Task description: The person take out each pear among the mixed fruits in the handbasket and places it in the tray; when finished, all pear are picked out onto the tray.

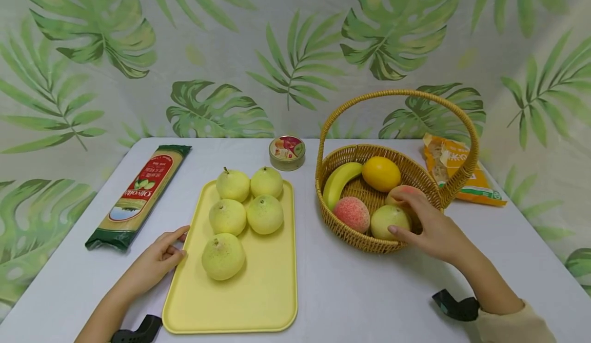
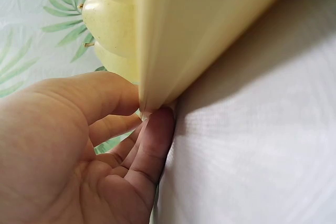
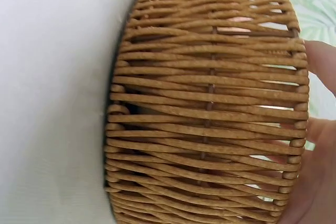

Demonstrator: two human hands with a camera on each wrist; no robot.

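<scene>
My left hand (image 1: 157, 261) is at the left edge of a yellow tray (image 1: 258, 302). In the left wrist view its finger and thumb pinch the tray's rim. Several round yellow-green pears (image 1: 223, 256) stand on the tray, mostly toward its far half. My right hand (image 1: 431, 230) reaches over the near right rim of a wicker basket (image 1: 360, 240). Its thumb and fingers curl round a pear (image 1: 388, 222) inside; the finger contact is partly hidden. A peach (image 1: 408, 192) lies behind those fingers. Basket weave (image 3: 210, 98) hides the grip in the right wrist view.
Also in the basket are a banana (image 1: 339, 184), an orange-yellow lemon (image 1: 381, 174) and another peach (image 1: 352, 214). Its tall handle (image 1: 397, 93) arches overhead. A round tin (image 1: 287, 153) stands behind the tray, a pasta packet (image 1: 138, 194) lies left, and an orange bag (image 1: 466, 179) lies right.
</scene>
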